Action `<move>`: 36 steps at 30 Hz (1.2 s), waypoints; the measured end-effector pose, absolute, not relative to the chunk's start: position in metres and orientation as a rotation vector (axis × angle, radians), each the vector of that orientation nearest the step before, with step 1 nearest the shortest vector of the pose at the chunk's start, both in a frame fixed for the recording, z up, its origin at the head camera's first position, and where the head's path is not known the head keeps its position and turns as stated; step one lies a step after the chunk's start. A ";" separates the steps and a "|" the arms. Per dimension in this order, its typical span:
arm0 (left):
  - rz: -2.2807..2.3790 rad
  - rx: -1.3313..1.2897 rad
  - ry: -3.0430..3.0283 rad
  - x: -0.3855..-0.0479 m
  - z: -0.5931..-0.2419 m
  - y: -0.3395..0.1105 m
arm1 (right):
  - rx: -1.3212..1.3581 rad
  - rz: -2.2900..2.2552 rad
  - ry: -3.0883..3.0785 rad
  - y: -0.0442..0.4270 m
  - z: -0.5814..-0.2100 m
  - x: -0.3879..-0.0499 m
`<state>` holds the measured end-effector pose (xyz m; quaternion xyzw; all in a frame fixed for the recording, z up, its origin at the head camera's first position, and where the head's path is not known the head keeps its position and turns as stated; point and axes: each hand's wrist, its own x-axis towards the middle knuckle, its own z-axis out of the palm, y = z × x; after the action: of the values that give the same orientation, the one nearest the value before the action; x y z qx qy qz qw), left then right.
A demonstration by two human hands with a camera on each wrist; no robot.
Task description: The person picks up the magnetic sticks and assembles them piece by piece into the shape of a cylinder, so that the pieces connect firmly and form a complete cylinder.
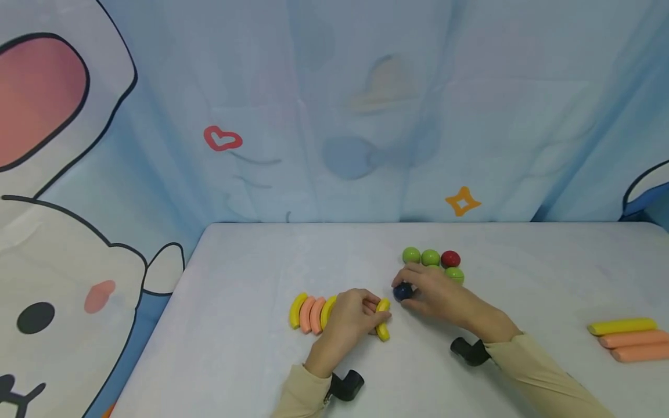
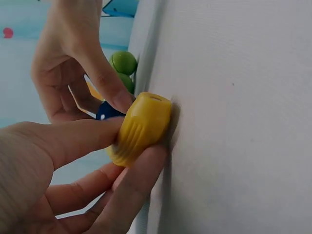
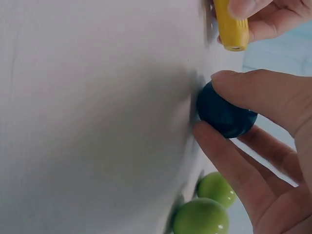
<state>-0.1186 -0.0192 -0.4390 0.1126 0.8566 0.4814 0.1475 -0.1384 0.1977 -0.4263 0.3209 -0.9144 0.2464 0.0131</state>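
My left hand [image 1: 349,314] pinches a yellow banana-shaped toy [image 1: 383,332] between thumb and fingers; its blunt ribbed end [image 2: 146,114] shows in the left wrist view. Left of that hand, curved yellow pieces [image 1: 297,310] and salmon-pink ones [image 1: 306,315] lie side by side in a row, partly covered by the hand. Thumb and fingers of my right hand [image 1: 444,295] grip a dark blue ball [image 3: 226,113] at the white tabletop. Beyond this hand are several green balls [image 1: 411,255] and a red ball [image 1: 450,259], some of them partly hidden by it.
A long yellow stick [image 1: 623,326] and two salmon-pink sticks [image 1: 635,339] lie at the right side of the white table [image 1: 251,261]. Behind the table hangs a light blue printed curtain [image 1: 313,116]. A black wrist camera [image 1: 347,385] sits at each sleeve.
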 end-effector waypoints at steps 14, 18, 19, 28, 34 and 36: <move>1.062 0.359 2.783 -0.116 -0.434 -0.012 | 1.098 0.872 -2.820 0.191 -0.430 -0.136; 1.032 0.409 2.837 -0.114 -0.431 -0.012 | 1.116 0.937 -2.814 0.191 -0.429 -0.137; 1.034 0.413 2.847 -0.115 -0.431 -0.012 | 1.115 0.957 -2.812 0.191 -0.429 -0.137; 0.915 0.436 2.955 -0.112 -0.430 -0.009 | 1.081 0.910 -2.807 0.187 -0.431 -0.141; 0.916 0.402 2.965 -0.113 -0.432 -0.010 | 1.074 0.873 -2.772 0.183 -0.434 -0.141; 0.960 0.382 2.937 -0.114 -0.432 -0.011 | 1.072 0.865 -2.766 0.181 -0.435 -0.141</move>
<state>-0.1143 -0.0108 -0.4322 0.1226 0.9432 0.3083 0.0143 -0.1412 0.1814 -0.4351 0.3468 -0.8948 0.2798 0.0257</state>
